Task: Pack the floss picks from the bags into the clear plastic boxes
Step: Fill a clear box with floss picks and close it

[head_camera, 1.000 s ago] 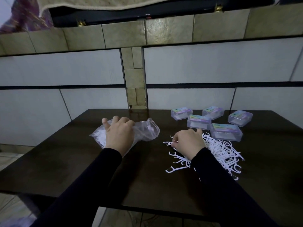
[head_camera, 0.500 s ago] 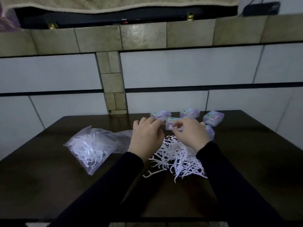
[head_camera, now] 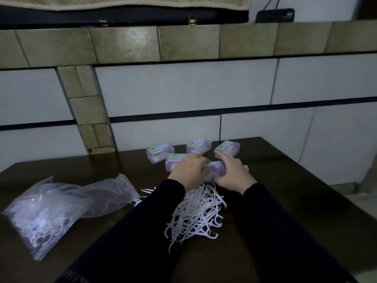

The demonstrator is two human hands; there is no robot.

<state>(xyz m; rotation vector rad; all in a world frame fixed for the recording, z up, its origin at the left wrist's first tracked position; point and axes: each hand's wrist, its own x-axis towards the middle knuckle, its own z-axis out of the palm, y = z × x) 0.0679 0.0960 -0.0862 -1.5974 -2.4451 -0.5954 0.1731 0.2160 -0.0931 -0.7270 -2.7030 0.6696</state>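
Loosely heaped, the white floss picks (head_camera: 195,213) lie on the dark table (head_camera: 306,211), between the two black sleeves. Just beyond the heap both hands meet on the nearest clear box (head_camera: 215,168): the left hand (head_camera: 190,170) curls its fingers onto the box's left side and the right hand (head_camera: 232,172) clasps its right side. Four more boxes (head_camera: 160,152) stand behind, and a clear bag (head_camera: 61,207) still holding picks lies well to the left.

We move both hands off the picks (head_camera: 195,213); left hand (head_camera: 188,170) and right hand (head_camera: 231,173) now close around the nearest box (head_camera: 214,169).
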